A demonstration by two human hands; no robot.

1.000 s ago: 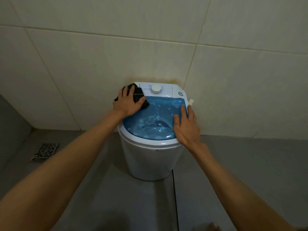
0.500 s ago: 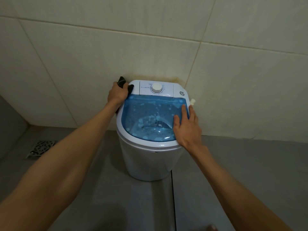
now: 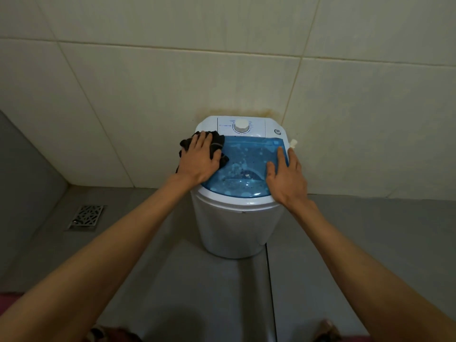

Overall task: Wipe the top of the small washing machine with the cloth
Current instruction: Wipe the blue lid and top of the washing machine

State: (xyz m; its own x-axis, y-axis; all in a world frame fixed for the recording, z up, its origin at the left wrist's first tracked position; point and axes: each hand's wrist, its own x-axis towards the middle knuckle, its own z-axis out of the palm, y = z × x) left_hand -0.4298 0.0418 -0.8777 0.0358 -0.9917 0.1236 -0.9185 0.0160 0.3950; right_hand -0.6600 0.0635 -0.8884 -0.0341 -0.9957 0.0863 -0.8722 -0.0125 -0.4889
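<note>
A small white washing machine (image 3: pixel 234 225) stands on the floor against the tiled wall. Its top has a see-through blue lid (image 3: pixel 244 166) and a white control panel with a round dial (image 3: pixel 241 125) at the back. My left hand (image 3: pixel 200 159) lies flat on a dark cloth (image 3: pixel 217 142), pressing it onto the lid's back left corner and the white rim. The cloth shows around my fingers and hangs a little over the left edge. My right hand (image 3: pixel 287 177) rests flat, fingers apart, on the lid's right side, holding nothing.
A pale tiled wall (image 3: pixel 148 95) rises directly behind the machine, with a brownish stain above the panel. A metal floor drain (image 3: pixel 86 217) sits in the grey floor at the left. A small white spout (image 3: pixel 293 143) sticks out at the machine's right rim.
My left hand slid the cloth from the machine's outer back left edge back onto the lid's left corner. My right hand stayed on the lid's right side.
</note>
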